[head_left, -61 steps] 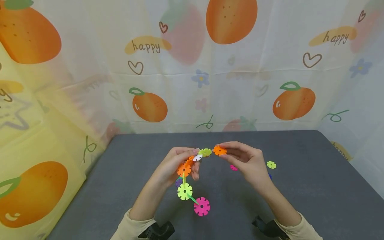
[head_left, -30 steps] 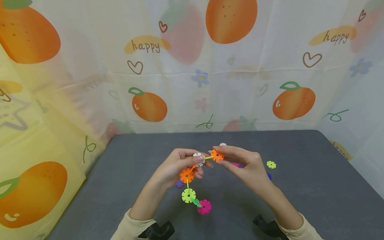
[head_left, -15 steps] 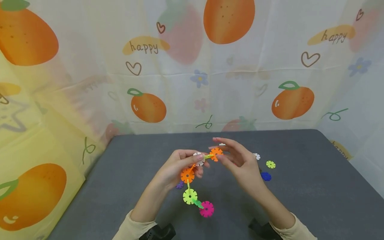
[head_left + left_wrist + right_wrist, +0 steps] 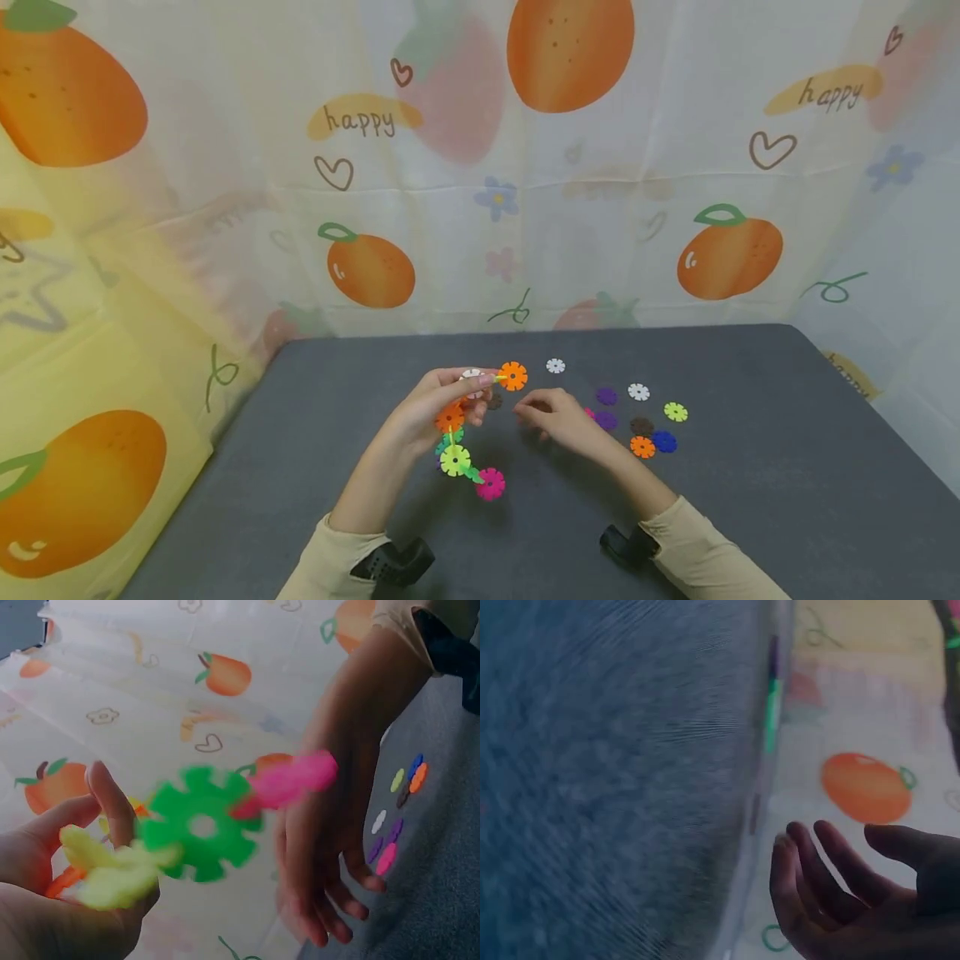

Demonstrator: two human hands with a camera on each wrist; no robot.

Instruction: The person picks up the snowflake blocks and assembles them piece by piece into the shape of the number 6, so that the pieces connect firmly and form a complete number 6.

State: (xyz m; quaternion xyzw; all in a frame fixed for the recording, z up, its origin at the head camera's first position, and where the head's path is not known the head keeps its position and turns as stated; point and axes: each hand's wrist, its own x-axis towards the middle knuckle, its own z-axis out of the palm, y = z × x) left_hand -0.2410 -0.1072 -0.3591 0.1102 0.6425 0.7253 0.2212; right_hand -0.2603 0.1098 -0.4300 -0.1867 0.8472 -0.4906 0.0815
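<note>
My left hand (image 4: pixel 423 408) pinches a chain of interlocking plastic snowflake discs at its white disc (image 4: pixel 472 380). An orange disc (image 4: pixel 513 376) sticks out at the far end, past the fingertips. Below the hand hang another orange disc (image 4: pixel 450 417), a yellow-green disc (image 4: pixel 455 460), a green disc (image 4: pixel 199 825) and a pink disc (image 4: pixel 491 483) at the bottom. To the right of the chain, my right hand (image 4: pixel 566 421) is low over the table, fingers loosely bent and holding nothing. In the right wrist view its fingers show bare.
Loose discs lie on the grey table (image 4: pixel 787 500) at the right: white (image 4: pixel 638 392), yellow-green (image 4: pixel 676 412), blue (image 4: pixel 664 442), orange (image 4: pixel 642 447), brown (image 4: pixel 641 427) and purple (image 4: pixel 606 397). Another white disc (image 4: pixel 556 366) lies farther back. A brown disc (image 4: pixel 495 402) sits between the hands.
My right hand has let go of the chain's orange end disc and moved down toward the table. My left hand has shifted the chain slightly left and up.
</note>
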